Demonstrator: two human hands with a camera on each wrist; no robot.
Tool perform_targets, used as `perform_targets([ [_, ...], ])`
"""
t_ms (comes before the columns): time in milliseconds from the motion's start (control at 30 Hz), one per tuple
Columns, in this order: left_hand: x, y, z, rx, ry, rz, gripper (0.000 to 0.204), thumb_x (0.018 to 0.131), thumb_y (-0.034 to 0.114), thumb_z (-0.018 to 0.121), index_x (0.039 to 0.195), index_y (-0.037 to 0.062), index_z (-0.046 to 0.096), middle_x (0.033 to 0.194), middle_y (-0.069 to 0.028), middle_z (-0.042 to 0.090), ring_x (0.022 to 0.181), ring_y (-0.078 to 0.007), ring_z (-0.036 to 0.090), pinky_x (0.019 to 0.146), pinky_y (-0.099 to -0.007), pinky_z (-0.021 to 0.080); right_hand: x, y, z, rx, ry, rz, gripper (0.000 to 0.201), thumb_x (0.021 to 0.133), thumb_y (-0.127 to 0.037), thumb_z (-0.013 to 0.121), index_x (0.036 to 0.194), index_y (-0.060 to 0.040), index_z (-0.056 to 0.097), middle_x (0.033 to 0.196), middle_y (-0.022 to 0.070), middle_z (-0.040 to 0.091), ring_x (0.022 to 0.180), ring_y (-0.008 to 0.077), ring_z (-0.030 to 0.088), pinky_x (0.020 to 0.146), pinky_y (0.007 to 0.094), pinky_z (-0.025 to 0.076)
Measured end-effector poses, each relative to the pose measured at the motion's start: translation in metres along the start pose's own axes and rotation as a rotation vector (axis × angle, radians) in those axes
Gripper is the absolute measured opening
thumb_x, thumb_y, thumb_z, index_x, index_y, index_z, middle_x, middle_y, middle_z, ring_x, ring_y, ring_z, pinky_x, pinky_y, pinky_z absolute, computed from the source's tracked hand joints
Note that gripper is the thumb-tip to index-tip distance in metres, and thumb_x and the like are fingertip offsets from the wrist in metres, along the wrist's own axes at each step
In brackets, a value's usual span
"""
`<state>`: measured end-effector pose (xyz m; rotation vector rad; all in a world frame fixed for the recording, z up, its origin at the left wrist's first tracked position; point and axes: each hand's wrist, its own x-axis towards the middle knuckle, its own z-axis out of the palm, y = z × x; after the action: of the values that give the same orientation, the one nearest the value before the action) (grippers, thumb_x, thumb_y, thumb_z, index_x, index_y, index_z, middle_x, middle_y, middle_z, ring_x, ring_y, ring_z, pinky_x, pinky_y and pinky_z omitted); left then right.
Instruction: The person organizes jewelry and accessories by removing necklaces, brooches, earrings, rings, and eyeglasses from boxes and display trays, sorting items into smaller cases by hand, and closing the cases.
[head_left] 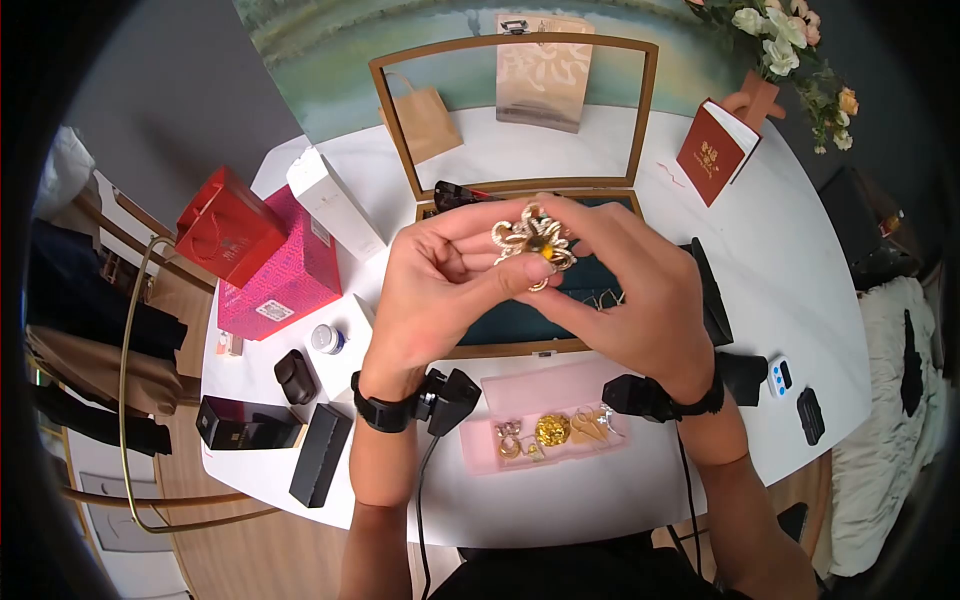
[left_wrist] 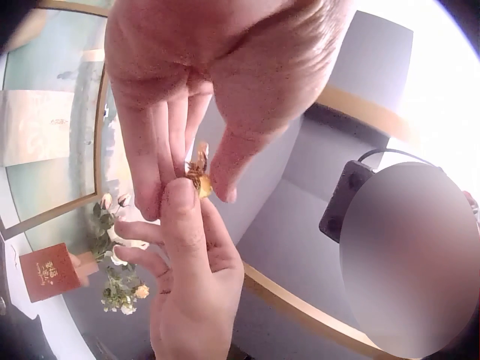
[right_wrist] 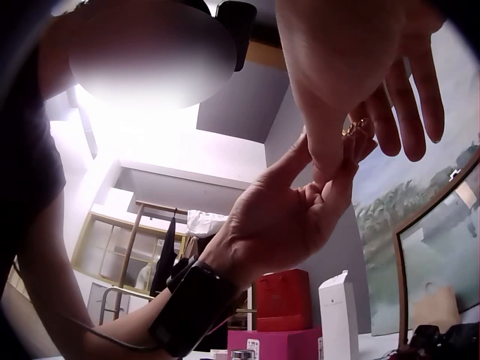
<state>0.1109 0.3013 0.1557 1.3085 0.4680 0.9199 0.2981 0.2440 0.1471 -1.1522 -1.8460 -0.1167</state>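
Note:
Both hands hold a gold flower-shaped brooch [head_left: 533, 241] with an amber-yellow stone, raised above the table. My left hand [head_left: 432, 280] grips it from the left, thumb across its front near the stone. From the right, my right hand [head_left: 640, 285] pinches its edge between thumb and fingers. The brooch shows side-on in the left wrist view, between the fingertips. Behind the hands stands a wood-framed case [head_left: 500, 352] with a dark lining, its glass lid raised; the hands cover much of it. Below them lies a pink box [head_left: 478, 452] holding several gold jewellery pieces.
At the left stand a red gift bag [head_left: 232, 228], a pink patterned box [head_left: 300, 262] and a tall white box [head_left: 335, 205]. Black boxes [head_left: 321, 455] lie at the front left. A red book [head_left: 715, 152] stands at the back right, near flowers [head_left: 783, 50].

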Motion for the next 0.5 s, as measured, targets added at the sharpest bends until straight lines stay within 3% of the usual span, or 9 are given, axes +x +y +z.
perform_targets([
  [167,0.007,-0.013,0.002,-0.039,-0.086,0.070,0.043,0.092,-0.005,0.065,0.133,-0.0081,0.054,0.117,-0.0185,0.069,0.104,-0.0190,0.069,0.092,-0.0303,0.057,-0.004,0.005,-0.011,-0.035,0.068,0.073,0.056,0.067,-0.015,0.089,0.118,-0.0076,0.067,0.090,0.0053,0.067,0.070,0.0176,0.064,0.061,0.0280,0.051],
  [500,0.005,-0.016,-0.001,0.015,0.021,0.122,0.028,0.096,0.001,0.063,0.122,-0.0077,0.062,0.115,-0.0166,0.070,0.101,-0.0191,0.069,0.089,-0.0324,0.060,-0.009,0.008,-0.017,-0.113,0.012,0.023,0.048,0.068,-0.015,0.090,0.111,-0.0043,0.071,0.083,0.0072,0.068,0.066,0.0173,0.065,0.057,0.0272,0.052],
])
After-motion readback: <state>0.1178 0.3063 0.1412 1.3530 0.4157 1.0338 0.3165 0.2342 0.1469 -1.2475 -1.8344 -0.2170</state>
